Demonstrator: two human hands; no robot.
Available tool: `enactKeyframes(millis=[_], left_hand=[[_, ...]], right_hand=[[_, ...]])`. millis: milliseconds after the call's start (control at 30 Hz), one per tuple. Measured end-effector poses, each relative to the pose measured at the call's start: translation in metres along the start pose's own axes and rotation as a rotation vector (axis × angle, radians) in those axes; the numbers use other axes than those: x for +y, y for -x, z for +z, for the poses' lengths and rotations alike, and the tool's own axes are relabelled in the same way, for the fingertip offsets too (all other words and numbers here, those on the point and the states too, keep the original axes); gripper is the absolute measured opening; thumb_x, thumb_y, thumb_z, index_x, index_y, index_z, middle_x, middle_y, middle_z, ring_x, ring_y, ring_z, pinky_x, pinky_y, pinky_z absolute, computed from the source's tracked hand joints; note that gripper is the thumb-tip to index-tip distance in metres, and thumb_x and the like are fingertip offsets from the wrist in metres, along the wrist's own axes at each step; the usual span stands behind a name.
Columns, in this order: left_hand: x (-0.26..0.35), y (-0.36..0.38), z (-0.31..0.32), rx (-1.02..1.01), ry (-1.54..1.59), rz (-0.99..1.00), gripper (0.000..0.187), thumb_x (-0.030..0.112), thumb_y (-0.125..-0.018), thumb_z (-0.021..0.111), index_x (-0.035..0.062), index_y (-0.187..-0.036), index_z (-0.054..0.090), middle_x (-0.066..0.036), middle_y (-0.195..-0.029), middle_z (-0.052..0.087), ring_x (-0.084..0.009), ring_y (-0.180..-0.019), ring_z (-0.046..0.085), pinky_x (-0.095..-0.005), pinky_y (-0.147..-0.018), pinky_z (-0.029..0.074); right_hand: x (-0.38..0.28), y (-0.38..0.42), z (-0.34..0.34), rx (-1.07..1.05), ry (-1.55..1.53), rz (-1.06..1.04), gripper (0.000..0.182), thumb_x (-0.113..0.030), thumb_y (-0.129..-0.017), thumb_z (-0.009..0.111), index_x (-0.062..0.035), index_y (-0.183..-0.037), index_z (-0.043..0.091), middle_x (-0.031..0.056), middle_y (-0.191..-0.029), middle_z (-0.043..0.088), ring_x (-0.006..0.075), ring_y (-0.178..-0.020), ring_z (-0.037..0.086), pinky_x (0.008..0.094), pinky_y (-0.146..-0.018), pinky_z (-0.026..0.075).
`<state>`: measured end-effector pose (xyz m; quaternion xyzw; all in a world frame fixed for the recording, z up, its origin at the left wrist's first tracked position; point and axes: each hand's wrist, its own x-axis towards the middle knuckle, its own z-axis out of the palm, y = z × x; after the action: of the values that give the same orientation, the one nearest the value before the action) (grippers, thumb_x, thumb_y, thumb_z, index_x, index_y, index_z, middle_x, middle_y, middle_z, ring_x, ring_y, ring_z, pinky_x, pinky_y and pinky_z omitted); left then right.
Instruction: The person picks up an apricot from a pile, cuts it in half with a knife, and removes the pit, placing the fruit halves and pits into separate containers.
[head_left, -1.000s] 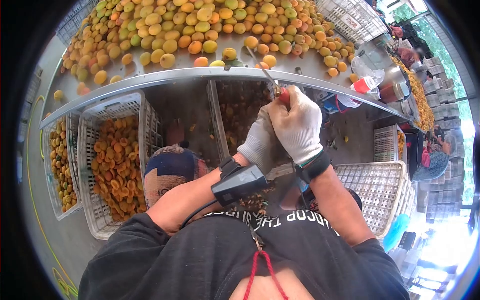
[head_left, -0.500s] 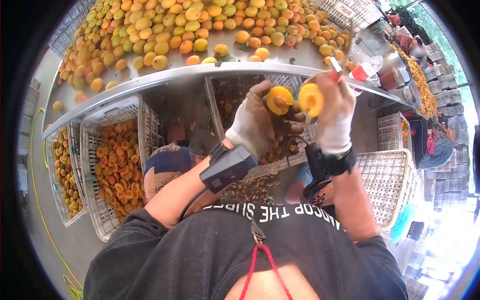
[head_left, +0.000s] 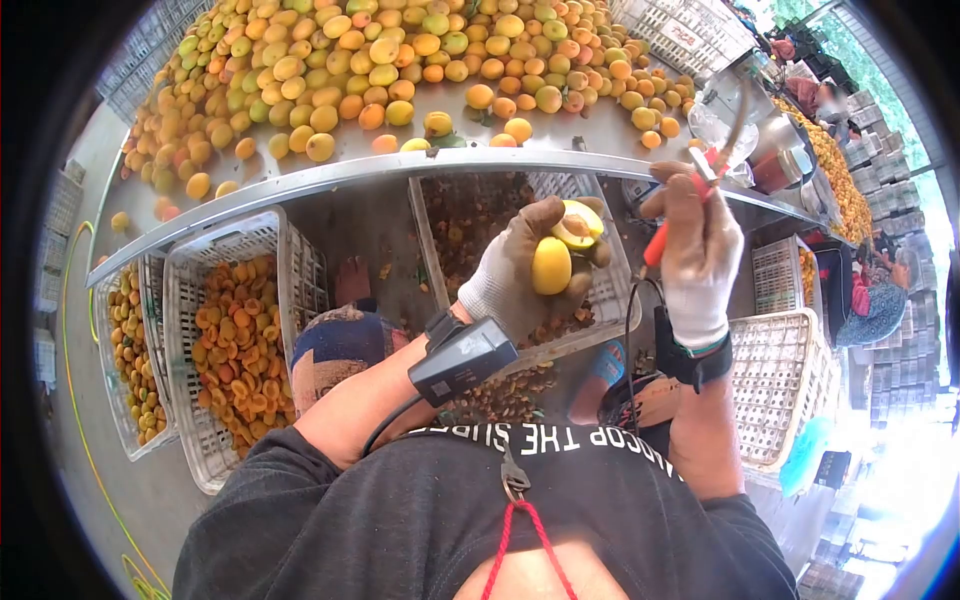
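Gloved in brown and white, my left hand point(head_left: 520, 255) holds two apricot pieces over a crate of pits. One piece point(head_left: 577, 225) turns its cut face up and shows a brown pit; the other point(head_left: 551, 266) shows its yellow skin. To the right, my right hand point(head_left: 697, 250), also gloved, is closed around a red-handled cutting tool point(head_left: 707, 170) whose curved blade points up. The two hands are apart. Beneath my left hand, the pit crate point(head_left: 435, 245) stands under the table's metal edge point(head_left: 350, 168).
Many whole apricots point(head_left: 330, 70) are heaped on the table. At the left stands a crate point(head_left: 187, 400) of halved apricots, beside another crate point(head_left: 125, 420) of fruit. A white crate point(head_left: 775, 385) is at the right. Other people point(head_left: 870, 305) are at the far right.
My right hand has moved away to the right and no longer holds an apricot half. Both pieces are now in my left hand, and the tool shows more fully.
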<state>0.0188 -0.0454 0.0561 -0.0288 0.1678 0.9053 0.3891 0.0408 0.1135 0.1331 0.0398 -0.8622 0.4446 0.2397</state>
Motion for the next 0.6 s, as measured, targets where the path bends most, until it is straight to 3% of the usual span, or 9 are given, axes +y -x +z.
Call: enactKeyframes(millis=[167,233,333,433,533,600], left_hand=[[0.000,0.002,0.004,-0.011,-0.260,0.101,0.039,0.040,-0.096,0.047,0.0077,-0.116,0.057,-0.009,-0.078,0.061,-0.0154,-0.050,0.054,-0.0246,-0.039,0.039],[0.001,0.002,0.011,0.113,-0.251,0.100,0.036,0.034,-0.095,0.049,0.0062,-0.116,0.057,-0.005,-0.077,0.058,-0.0126,-0.051,0.052,-0.0244,-0.039,0.039],[0.002,0.002,0.009,0.013,-0.347,0.166,0.034,0.030,-0.091,0.054,0.0058,-0.115,0.057,-0.002,-0.079,0.057,-0.0101,-0.057,0.054,-0.0236,-0.046,0.043],[-0.002,0.004,0.018,0.172,-0.434,0.190,0.033,0.027,-0.090,0.057,0.0054,-0.115,0.057,-0.002,-0.084,0.058,-0.0094,-0.066,0.056,-0.0228,-0.057,0.047],[0.003,0.005,0.008,0.063,-0.572,0.123,0.034,0.022,-0.087,0.061,0.0051,-0.116,0.056,-0.002,-0.088,0.059,-0.0089,-0.074,0.057,-0.0227,-0.067,0.048],[0.000,0.000,0.007,0.069,-0.593,0.121,0.035,0.020,-0.086,0.062,0.0051,-0.117,0.056,-0.002,-0.088,0.059,-0.0086,-0.073,0.057,-0.0224,-0.065,0.048]], right_hand=[[-0.016,0.002,-0.003,0.135,-0.435,0.091,0.035,-0.033,-0.101,0.053,0.0007,-0.108,0.062,0.0074,-0.075,0.066,0.0050,-0.048,0.044,0.0214,-0.042,0.031],[-0.014,0.002,-0.003,0.141,-0.595,0.134,0.031,-0.031,-0.101,0.054,-0.0012,-0.101,0.061,0.0096,-0.079,0.068,0.0045,-0.048,0.043,0.0200,-0.043,0.030],[-0.002,0.002,0.004,0.039,-0.539,0.079,0.031,-0.033,-0.099,0.056,-0.0025,-0.096,0.060,0.0098,-0.079,0.068,0.0044,-0.049,0.044,0.0196,-0.043,0.031],[0.004,0.001,0.002,-0.004,-0.585,0.218,0.030,-0.031,-0.098,0.059,-0.0021,-0.089,0.060,0.0089,-0.078,0.067,0.0046,-0.052,0.046,0.0198,-0.046,0.034],[0.008,-0.002,-0.001,-0.069,-0.614,0.307,0.032,-0.027,-0.097,0.058,-0.0010,-0.079,0.059,0.0094,-0.075,0.065,0.0073,-0.057,0.049,0.0228,-0.055,0.041],[0.019,-0.004,0.004,-0.039,-0.600,0.111,0.039,-0.033,-0.098,0.057,-0.0019,-0.074,0.056,0.0115,-0.072,0.064,0.0116,-0.059,0.050,0.0289,-0.064,0.046]])
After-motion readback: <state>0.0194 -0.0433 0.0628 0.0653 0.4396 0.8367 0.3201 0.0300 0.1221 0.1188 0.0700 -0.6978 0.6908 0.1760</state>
